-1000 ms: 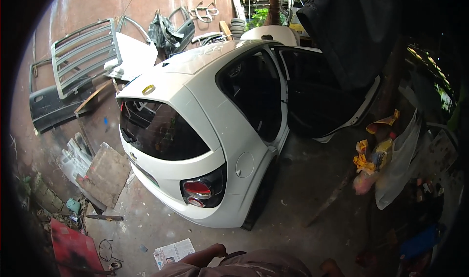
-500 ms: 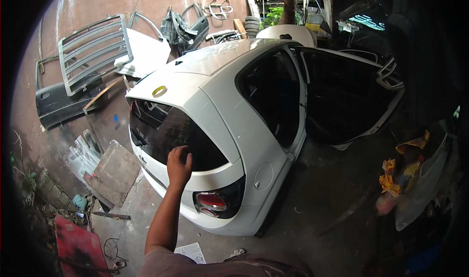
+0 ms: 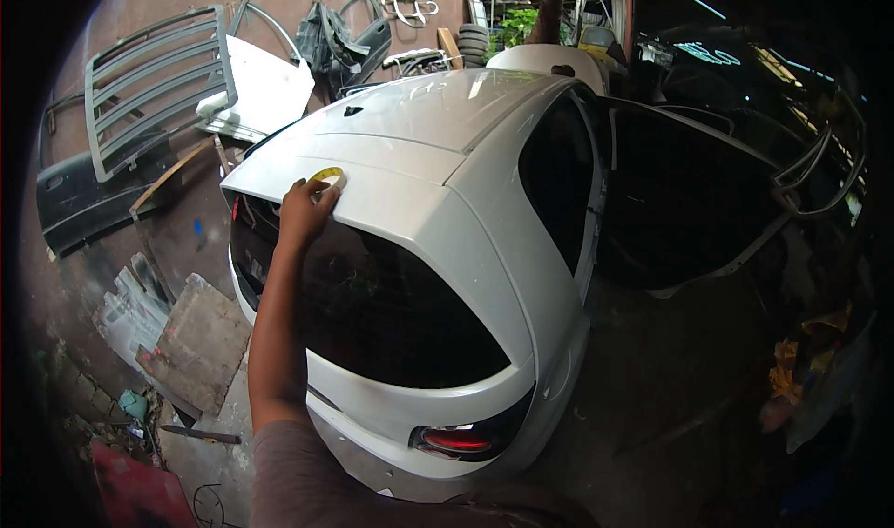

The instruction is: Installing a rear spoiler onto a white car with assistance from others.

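Note:
My left hand (image 3: 307, 204) reaches over the rear window (image 3: 397, 310) of a white hatchback (image 3: 474, 209). Its fingers are closed on a yellow roll of tape (image 3: 327, 172) at the top of the tailgate, above the glass. The red tail lamp (image 3: 455, 440) is low at the car's right rear corner. My right hand is out of view.
An open car door (image 3: 683, 202) juts out on the right. Spare doors, a slatted grey panel (image 3: 154, 86) and stacked tyres (image 3: 473, 44) stand by the back wall. Boards (image 3: 191, 342) lie at left; yellow scraps and plastic (image 3: 785, 370) are at the dim lower right.
My left hand has risen from low at the frame's bottom, past the rear window, onto the tape roll and taken hold of it. The view has moved closer over the car.

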`<move>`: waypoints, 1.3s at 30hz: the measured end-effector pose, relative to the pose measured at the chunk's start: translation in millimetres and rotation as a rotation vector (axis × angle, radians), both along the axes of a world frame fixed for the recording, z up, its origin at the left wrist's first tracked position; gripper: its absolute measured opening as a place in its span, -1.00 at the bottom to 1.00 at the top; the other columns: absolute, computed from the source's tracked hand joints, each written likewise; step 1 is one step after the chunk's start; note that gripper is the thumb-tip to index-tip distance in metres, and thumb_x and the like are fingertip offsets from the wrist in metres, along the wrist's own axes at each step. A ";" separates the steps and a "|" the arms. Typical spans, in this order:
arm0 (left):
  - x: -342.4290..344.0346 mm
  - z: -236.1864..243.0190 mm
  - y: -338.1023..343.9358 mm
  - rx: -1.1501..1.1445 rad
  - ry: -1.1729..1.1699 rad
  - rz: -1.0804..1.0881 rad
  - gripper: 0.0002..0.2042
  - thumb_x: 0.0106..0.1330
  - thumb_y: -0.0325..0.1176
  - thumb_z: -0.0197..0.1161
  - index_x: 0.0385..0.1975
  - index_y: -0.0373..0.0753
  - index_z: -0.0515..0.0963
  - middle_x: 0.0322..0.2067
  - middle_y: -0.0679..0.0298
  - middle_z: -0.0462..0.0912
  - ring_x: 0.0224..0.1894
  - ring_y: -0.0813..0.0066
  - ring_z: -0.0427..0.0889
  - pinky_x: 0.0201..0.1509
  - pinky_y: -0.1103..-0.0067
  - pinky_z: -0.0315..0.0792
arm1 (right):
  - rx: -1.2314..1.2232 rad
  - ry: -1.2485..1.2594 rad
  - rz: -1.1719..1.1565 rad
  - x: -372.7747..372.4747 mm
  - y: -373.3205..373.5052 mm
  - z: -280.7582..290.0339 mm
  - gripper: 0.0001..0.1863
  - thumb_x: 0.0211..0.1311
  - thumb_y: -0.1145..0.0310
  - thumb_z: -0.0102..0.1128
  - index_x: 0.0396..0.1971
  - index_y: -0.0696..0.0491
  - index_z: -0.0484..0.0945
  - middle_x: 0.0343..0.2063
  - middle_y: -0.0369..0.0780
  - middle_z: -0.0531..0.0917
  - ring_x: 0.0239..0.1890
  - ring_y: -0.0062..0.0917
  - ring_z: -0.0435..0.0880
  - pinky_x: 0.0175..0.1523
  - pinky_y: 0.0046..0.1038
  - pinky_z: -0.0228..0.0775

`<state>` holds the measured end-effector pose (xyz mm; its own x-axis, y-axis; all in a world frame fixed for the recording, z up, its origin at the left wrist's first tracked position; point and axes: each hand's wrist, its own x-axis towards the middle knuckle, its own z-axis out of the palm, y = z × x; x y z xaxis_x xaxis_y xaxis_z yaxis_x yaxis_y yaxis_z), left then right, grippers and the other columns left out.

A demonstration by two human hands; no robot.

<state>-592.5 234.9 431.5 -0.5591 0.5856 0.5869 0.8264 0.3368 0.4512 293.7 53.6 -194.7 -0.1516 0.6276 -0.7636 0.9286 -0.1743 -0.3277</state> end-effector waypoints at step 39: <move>27.9 20.6 46.3 0.366 0.427 -0.084 -0.72 0.42 -0.23 0.26 -0.15 -0.37 0.62 -0.09 0.00 0.67 -0.02 -0.04 0.60 0.07 0.20 0.47 | 0.282 -0.037 0.169 -53.2 10.6 132.6 -0.74 0.42 0.30 0.23 -0.18 0.22 0.67 -0.23 -0.14 0.73 -0.23 -0.37 0.66 -0.07 -0.39 0.53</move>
